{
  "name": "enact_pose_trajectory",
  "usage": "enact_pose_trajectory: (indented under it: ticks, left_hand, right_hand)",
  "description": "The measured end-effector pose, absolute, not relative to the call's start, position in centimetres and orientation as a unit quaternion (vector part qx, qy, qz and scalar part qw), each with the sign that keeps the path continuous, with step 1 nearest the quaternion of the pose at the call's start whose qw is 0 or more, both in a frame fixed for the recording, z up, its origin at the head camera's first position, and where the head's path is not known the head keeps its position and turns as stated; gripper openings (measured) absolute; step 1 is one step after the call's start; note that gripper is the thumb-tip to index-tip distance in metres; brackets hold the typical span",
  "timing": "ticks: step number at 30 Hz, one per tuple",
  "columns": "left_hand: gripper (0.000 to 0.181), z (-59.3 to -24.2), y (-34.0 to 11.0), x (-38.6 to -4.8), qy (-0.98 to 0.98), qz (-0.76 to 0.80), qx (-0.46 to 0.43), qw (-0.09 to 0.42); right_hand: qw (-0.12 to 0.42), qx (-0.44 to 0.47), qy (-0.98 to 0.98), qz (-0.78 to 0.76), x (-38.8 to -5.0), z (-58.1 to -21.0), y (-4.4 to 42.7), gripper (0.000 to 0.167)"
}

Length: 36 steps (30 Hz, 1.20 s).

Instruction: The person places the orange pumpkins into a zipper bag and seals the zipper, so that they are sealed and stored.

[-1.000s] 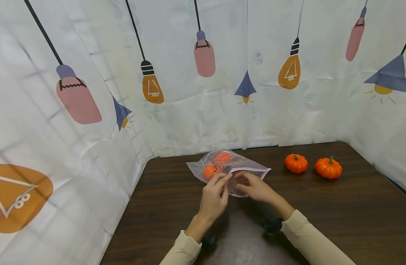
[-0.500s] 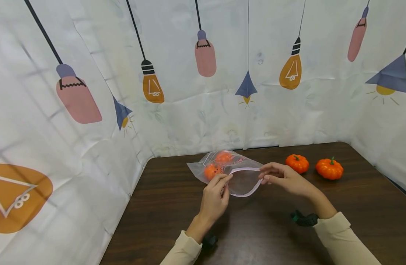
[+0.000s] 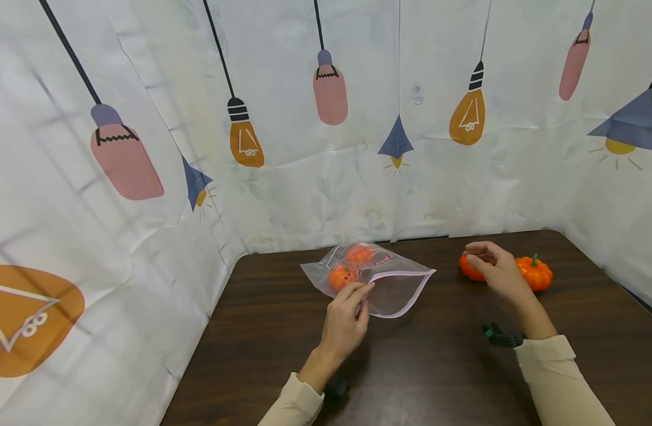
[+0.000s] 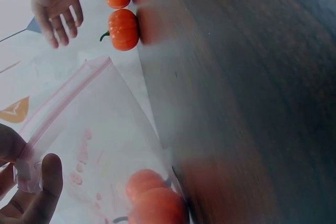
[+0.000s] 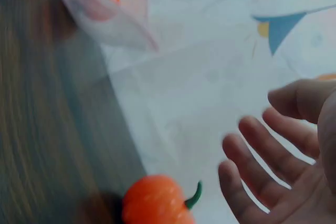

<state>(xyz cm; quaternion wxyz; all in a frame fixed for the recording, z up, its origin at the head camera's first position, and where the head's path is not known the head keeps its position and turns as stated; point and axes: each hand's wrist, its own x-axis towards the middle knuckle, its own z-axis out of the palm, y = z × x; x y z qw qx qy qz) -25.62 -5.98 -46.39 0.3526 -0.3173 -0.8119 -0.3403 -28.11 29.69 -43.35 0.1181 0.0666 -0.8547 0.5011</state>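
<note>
"What are your hands doing?"

"My left hand (image 3: 343,322) pinches the edge of the clear bag (image 3: 378,265) beside its mouth. Inside, just beyond those fingers, lie two orange pumpkins, one nearer (image 3: 343,276) and one farther (image 3: 360,253). My right hand (image 3: 502,271) is empty, fingers loosely spread."

"And the loose ones?"

"Both sit on the surface (image 3: 251,343). In the head view my right hand partly hides the left-hand pumpkin (image 3: 471,271), but the right wrist view shows it apart from my fingers. The right-hand pumpkin (image 3: 536,274) is just to the right of that hand."

"What could go wrong?"

"With only one side pinched, the thin mouth could sag closed. If my left hand tugs, the pumpkins inside might roll towards the opening. A careless reach with my right could knock the left-hand pumpkin into its neighbour."

"What differs from half a second ago?"

"My right hand was at the bag's right corner; now it's well away, by the loose pumpkins. My left hand and the bag stay nearly put."
</note>
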Motion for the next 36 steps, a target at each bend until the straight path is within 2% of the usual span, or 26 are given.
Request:
enact_pose_trajectory:
  ticks: [6,16,20,25,29,36]
  left_hand:
    - [0.041,-46.5,-6.1,-25.7,-0.815,-0.338,-0.318,0.346]
    - [0.041,-46.3,-6.2,-25.7,-0.811,-0.332,-0.327,0.354]
    - [0.041,-46.4,-6.1,-25.9,-0.808,-0.33,-0.332,0.358]
    - [0.04,-46.8,-6.0,-26.0,-0.806,-0.328,-0.335,0.36]
    - [0.04,-47.0,-6.1,-25.8,-0.807,-0.33,-0.332,0.362]
    - [0.038,-46.7,-6.2,-25.9,-0.814,-0.333,-0.322,0.351]
  right_hand:
    - [0.123,0.009,-0.862,0.491,-28.7,-44.6,31.0,0.054]
    - [0.121,-0.028,-0.864,0.488,-29.7,-46.5,32.0,0.073]
    - [0.1,-0.023,-0.876,0.471,-30.3,-47.6,32.8,0.083]
    - [0.048,-0.006,-0.89,0.453,-30.8,-49.2,33.7,0.095]
    - [0.023,-0.007,-0.894,0.448,-30.8,-50.2,33.8,0.097]
    - [0.035,-0.006,-0.889,0.456,-31.0,-50.6,33.6,0.089]
